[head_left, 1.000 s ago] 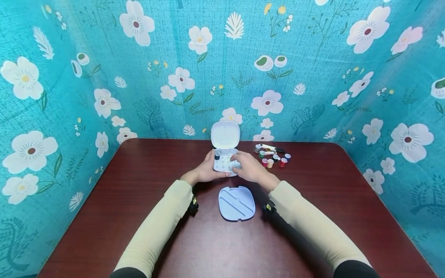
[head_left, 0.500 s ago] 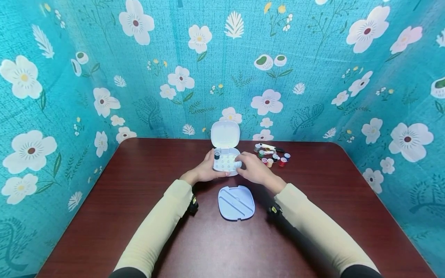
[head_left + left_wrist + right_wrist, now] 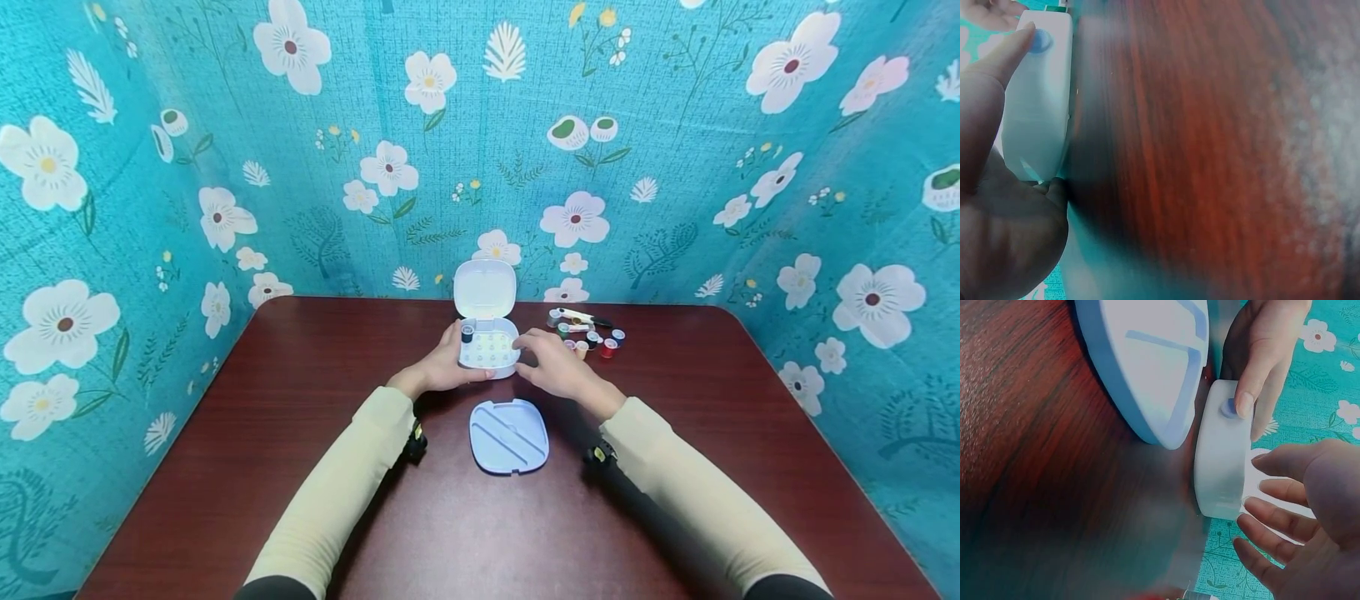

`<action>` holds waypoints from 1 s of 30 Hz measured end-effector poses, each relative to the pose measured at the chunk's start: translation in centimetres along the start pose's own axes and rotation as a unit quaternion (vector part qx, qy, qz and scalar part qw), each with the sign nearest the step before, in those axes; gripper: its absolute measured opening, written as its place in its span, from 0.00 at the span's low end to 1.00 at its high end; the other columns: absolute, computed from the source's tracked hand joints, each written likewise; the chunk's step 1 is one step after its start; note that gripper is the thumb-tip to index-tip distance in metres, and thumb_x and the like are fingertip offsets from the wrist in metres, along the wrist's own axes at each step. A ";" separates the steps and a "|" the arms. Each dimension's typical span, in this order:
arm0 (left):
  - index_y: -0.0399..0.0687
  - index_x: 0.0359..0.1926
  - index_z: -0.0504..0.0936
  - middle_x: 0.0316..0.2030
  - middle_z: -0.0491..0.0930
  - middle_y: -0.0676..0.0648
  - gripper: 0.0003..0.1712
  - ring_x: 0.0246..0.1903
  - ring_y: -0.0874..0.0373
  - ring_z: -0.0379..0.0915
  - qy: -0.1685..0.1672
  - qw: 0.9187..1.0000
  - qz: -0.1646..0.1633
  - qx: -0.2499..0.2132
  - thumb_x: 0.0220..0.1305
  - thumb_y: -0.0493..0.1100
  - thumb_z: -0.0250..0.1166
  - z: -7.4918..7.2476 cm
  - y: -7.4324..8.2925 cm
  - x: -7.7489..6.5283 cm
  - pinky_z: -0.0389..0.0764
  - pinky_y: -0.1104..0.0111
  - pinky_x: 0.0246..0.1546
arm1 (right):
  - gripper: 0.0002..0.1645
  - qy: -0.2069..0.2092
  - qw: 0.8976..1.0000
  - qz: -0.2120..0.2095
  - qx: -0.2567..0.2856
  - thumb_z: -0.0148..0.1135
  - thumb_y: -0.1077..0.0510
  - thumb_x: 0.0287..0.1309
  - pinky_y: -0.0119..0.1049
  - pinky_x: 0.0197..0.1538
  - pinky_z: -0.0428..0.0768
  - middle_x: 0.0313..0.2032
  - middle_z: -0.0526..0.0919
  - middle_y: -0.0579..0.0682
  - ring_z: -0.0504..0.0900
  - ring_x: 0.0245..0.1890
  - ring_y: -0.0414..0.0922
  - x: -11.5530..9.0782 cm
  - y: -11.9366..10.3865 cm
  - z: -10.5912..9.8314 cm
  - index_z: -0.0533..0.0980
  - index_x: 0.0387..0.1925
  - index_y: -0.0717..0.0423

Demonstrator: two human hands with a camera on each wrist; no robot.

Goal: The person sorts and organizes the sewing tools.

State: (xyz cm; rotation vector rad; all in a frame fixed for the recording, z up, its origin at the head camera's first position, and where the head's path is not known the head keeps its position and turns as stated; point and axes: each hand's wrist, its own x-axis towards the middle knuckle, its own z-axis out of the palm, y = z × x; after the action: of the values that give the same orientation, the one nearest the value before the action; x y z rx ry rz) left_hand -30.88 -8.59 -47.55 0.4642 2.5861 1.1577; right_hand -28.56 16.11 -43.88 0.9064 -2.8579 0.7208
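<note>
A white sewing box (image 3: pixel 506 372) stands with its lid (image 3: pixel 485 287) raised; its inside has rows of small pegs. One black thread spool (image 3: pixel 467 333) sits at the back left of the pegs. My left hand (image 3: pixel 444 364) grips the box's left side, thumb along the front near a round bluish button (image 3: pixel 1229 409). Beside the box's right edge is my right hand (image 3: pixel 551 364); in the right wrist view its fingers (image 3: pixel 1282 519) are spread, loosely bent, with nothing seen between them. Whether a fingertip touches the box I cannot tell.
A pale lavender tray (image 3: pixel 509 437) with a diagonal ridge lies in front of the box. To the right are several coloured thread spools (image 3: pixel 607 348) and a black-and-white slim tool (image 3: pixel 585 317). A floral curtain (image 3: pixel 480 150) hangs behind the table (image 3: pixel 337 333).
My right hand has drawn back to the right, from over the pegs to the box's right edge, uncovering more pegs. The left hand stays on the box.
</note>
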 end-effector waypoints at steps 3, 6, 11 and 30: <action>0.45 0.81 0.29 0.80 0.37 0.42 0.76 0.76 0.45 0.47 0.000 1.000 0.002 -0.001 0.54 0.66 0.75 0.0 -0.1 0.1 0.56 0.49 0.74 | 0.23 -0.003 1.000 0.008 0.000 0.71 0.61 0.61 0.52 0.57 0.80 0.52 0.82 0.60 0.82 0.51 0.54 -0.1 0.3 0.0 0.80 0.56 0.67; 0.45 0.81 0.28 0.80 0.37 0.42 0.76 0.76 0.46 0.46 -0.002 1.000 0.000 0.006 0.55 0.66 0.74 0.1 -0.2 0.2 0.56 0.50 0.74 | 0.23 -0.002 1.000 0.012 -0.006 0.71 0.61 0.61 0.52 0.57 0.80 0.51 0.83 0.59 0.82 0.51 0.54 -0.2 0.5 -0.1 0.80 0.56 0.66; 0.45 0.81 0.26 0.81 0.34 0.41 0.76 0.78 0.47 0.42 -0.004 1.000 -0.006 0.012 0.56 0.65 0.74 0.0 -0.1 0.2 0.54 0.53 0.75 | 0.21 0.005 1.000 0.005 -0.004 0.71 0.62 0.61 0.53 0.56 0.80 0.50 0.84 0.59 0.82 0.50 0.55 -0.7 0.7 -0.5 0.81 0.55 0.66; 0.45 0.81 0.25 0.81 0.34 0.42 0.77 0.78 0.48 0.41 -0.010 1.000 -0.006 0.011 0.55 0.66 0.74 -0.1 0.1 0.1 0.53 0.53 0.75 | 0.20 -0.006 0.999 0.041 0.004 0.70 0.60 0.62 0.55 0.57 0.79 0.48 0.85 0.59 0.81 0.50 0.56 -3.6 3.1 -1.4 0.81 0.53 0.66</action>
State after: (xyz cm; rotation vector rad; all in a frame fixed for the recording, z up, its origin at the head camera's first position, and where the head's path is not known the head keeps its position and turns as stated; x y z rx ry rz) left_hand -30.94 -8.53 -47.43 0.4608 2.5840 1.1163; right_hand -27.40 20.89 -44.66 0.8005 -2.9200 0.7363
